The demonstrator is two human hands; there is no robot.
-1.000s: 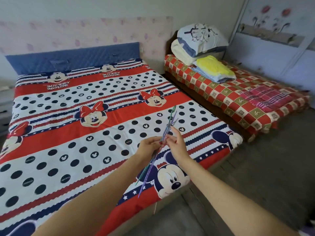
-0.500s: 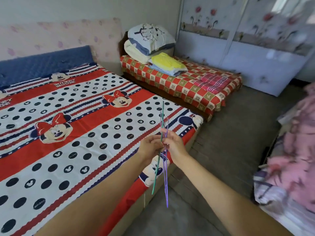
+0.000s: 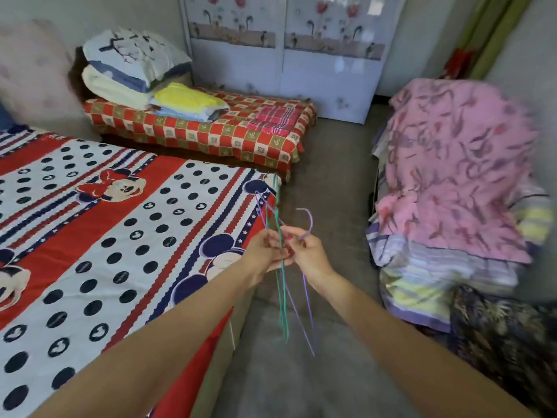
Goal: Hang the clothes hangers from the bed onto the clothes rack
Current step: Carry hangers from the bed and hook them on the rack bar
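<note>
Hands gripping hangers, beside bed edge

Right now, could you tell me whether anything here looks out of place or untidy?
Only the pile of bedding on the right: a pink floral cover is draped unevenly over striped cloth. Nothing looks spilled or damaged.

Two hands, the left hand and the right hand, meet over a thin bundle of wire hangers, where I make out green hangers and purple hangers, though the strands overlap too much to count each colour. There are two beds, the big bed with its cartoon cover and the small bed with red checks. On the small one I count two pillows, stacked, and one wardrobe behind with two doors.
</note>
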